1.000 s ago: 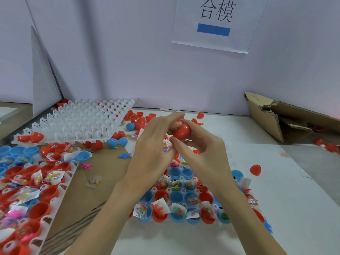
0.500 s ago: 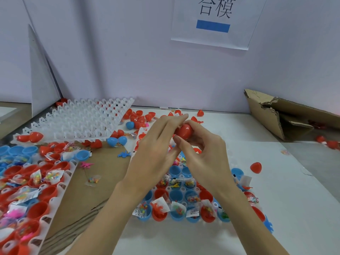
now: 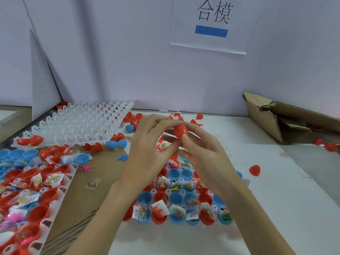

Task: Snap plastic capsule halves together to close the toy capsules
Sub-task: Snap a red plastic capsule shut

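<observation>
White table (image 3: pixel 276 208), smooth. On it a clear moulded tray (image 3: pixel 185 222) of blue and red cup halves, toy packets inside. Above the tray, left hand (image 3: pixel 147 155) and right hand (image 3: pixel 206 155) both pinch one red capsule (image 3: pixel 181 131): egg-shaped, glossy hard plastic. Likely light, stiff, slippery; best squeezed at both ends.

Pale lilac partition wall (image 3: pixel 128 61) across the back, evenly lit, soft shadows only; white paper sign (image 3: pixel 211 24) fixed high on it, two black characters above a blue bar; a lighter upright panel (image 3: pixel 42 80) leaning at the left corner; white tabletop (image 3: pixel 276 208) below; brown cardboard sheets (image 3: pixel 103 168) layered on its left part; torn cardboard box (image 3: pixel 276 118) lying open at right, against the wall.
</observation>
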`<state>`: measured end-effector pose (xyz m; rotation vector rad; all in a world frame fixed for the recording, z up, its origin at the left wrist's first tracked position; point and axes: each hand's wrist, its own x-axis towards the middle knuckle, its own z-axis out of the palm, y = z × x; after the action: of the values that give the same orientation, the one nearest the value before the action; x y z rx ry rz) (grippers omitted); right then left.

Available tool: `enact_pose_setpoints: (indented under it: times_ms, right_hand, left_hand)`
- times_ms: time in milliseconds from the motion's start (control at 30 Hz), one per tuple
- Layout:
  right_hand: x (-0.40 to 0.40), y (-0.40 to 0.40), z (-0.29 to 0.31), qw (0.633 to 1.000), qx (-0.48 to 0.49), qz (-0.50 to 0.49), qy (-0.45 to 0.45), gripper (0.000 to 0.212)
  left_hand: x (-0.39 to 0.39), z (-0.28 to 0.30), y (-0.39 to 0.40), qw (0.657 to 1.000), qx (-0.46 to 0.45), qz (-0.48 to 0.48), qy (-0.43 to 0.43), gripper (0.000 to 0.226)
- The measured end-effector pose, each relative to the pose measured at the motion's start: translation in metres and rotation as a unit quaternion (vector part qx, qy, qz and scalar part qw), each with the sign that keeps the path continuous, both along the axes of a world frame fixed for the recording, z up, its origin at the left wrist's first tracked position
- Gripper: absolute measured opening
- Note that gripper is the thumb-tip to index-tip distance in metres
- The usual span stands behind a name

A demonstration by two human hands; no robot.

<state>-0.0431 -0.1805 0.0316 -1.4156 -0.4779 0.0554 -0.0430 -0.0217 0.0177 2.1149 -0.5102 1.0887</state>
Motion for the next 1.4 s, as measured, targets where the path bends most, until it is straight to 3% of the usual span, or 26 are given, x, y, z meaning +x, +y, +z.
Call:
enact_pose_setpoints:
  times_ms: [167, 267, 367, 533, 667, 833, 933, 1033, 1133, 1267, 1400]
  right_hand:
    - [0.002, -0.003, 0.002, 0.996, -0.043, -0.081, -0.021, 0.029]
    - [0.014, -0.018, 0.009, 0.991, 0.088, -0.058, 0.088, 0.032]
    - [0.05, -0.05, 0.036, 0.944, 0.266, -0.026, 0.194, 0.042]
    - [0.141, -0.117, 0.104, 0.902, 0.357, -0.186, 0.16, 0.058]
    - [0.168, -0.155, 0.103, 0.924, 0.176, -0.294, 0.17, 0.048]
    - [0.14, -0.144, 0.049, 0.963, 0.055, -0.192, 0.18, 0.029]
    - [0.101, -0.123, 0.018, 0.974, -0.083, -0.179, 0.113, 0.025]
    - [0.075, -0.099, -0.002, 0.945, -0.289, -0.151, 0.013, 0.019]
    - [0.068, -0.085, -0.009, 0.872, -0.466, -0.12, -0.089, 0.021]
    - [0.068, -0.083, -0.013, 0.841, -0.523, -0.092, -0.105, 0.023]
    - [0.066, -0.087, -0.018, 0.834, -0.528, -0.096, -0.129, 0.022]
  left_hand:
    - [0.005, -0.006, 0.004, 0.999, 0.024, -0.019, 0.042, 0.046]
    - [0.008, -0.008, 0.006, 0.998, -0.008, -0.027, 0.062, 0.041]
    - [0.011, -0.008, 0.009, 0.997, -0.024, -0.016, 0.067, 0.03]
    - [0.008, -0.007, 0.006, 0.997, 0.016, -0.023, 0.076, 0.018]
    - [0.008, -0.009, 0.007, 0.993, 0.052, -0.019, 0.103, 0.019]
    - [0.011, -0.01, 0.011, 0.99, 0.03, 0.009, 0.136, 0.011]
    - [0.012, -0.012, 0.012, 0.988, 0.052, 0.04, 0.142, 0.011]
    - [0.012, -0.013, 0.015, 0.983, 0.084, 0.072, 0.149, 0.015]
    - [0.012, -0.014, 0.016, 0.98, 0.097, 0.08, 0.157, 0.018]
    - [0.011, -0.012, 0.017, 0.978, 0.108, 0.078, 0.159, 0.018]
    - [0.009, -0.008, 0.016, 0.98, 0.124, 0.077, 0.132, 0.015]
